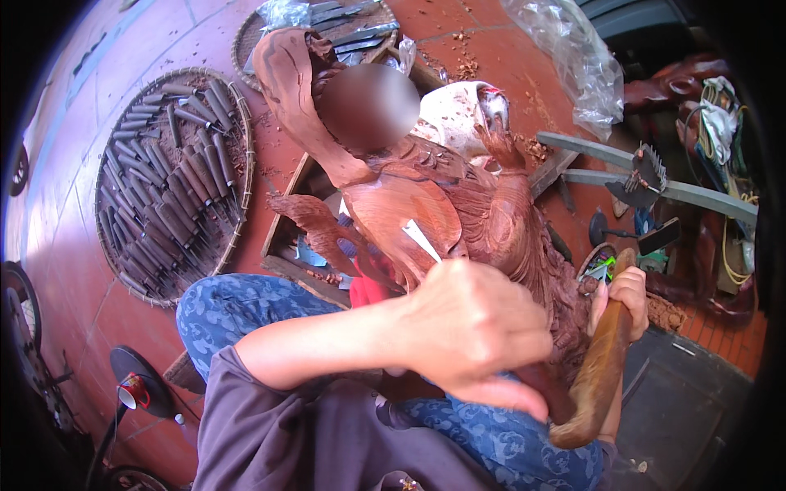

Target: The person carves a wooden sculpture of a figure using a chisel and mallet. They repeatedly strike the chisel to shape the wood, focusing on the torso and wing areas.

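Observation:
A reddish-brown wooden carving of a figure (401,204) leans between my knees, its upper end away from me; its head area is blurred. My left hand (483,331) is closed over the middle of it, thumb toward me. From that fist a pale, narrow blade (420,239) sticks out over the smooth chest, apparently a carving chisel with its handle hidden in the palm. On the right, my right hand (626,299) wraps round the upper part of a wooden mallet (598,385), whose thick end hangs down beside my right knee.
To the left a round woven tray (243,123) bears many wooden-handled chisels (176,196). Another tray (246,49) with metal tools stands at the back. Grey metal bars (696,196) stick out at right, near crumpled clear plastic (585,74). Wood chips (463,65) litter the red floor.

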`<state>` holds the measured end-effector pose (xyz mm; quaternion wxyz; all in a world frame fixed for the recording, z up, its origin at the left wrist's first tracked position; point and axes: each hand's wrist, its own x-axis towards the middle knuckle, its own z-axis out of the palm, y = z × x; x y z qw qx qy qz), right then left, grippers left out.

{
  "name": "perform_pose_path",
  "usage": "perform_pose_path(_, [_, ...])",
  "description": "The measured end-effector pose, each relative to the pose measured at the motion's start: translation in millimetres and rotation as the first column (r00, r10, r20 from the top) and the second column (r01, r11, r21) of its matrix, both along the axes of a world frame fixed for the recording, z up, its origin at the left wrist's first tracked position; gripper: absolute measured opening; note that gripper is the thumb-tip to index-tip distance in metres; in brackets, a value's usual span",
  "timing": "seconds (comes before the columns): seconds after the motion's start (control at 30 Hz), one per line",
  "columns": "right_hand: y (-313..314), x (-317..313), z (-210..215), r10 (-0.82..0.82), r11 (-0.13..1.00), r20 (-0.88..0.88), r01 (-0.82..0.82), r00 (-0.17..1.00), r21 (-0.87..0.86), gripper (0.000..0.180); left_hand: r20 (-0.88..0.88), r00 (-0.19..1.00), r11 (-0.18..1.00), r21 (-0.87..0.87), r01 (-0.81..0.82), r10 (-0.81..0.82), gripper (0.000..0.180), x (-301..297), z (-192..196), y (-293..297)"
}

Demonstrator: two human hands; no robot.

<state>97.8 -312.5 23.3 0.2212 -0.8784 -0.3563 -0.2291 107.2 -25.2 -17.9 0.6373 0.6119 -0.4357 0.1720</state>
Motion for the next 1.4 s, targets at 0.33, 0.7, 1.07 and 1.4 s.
perform_pose_path(0.33, [1, -7, 3, -0.034, 0.997, -0.086, 0.040, 0.996, 0.069, 0.024, 0.154, 0.984, 0.981, 0.155, -0.113, 0.089, 0.047, -7, 10, 6])
perform_pose_path(0.7, [22, -21, 33, 0.015, 1.000, -0.107, -0.014, 0.994, 0.014, 0.030, 0.031, 0.993, 0.990, 0.089, 0.108, -0.111, 0.045, -14, 2, -12])
perform_pose_path(1.07, [26, -28, 40, 0.054, 0.998, -0.123, -0.055, 0.991, -0.006, 0.031, 0.015, 0.993, 0.992, 0.052, 0.112, -0.113, 0.045, -11, -1, -12])
perform_pose_path(1.4, [23, -28, 43, 0.054, 0.996, -0.048, -0.057, 0.997, -0.064, 0.033, 0.000, 0.995, 0.995, 0.005, 0.096, -0.096, 0.046, -11, 4, -13])
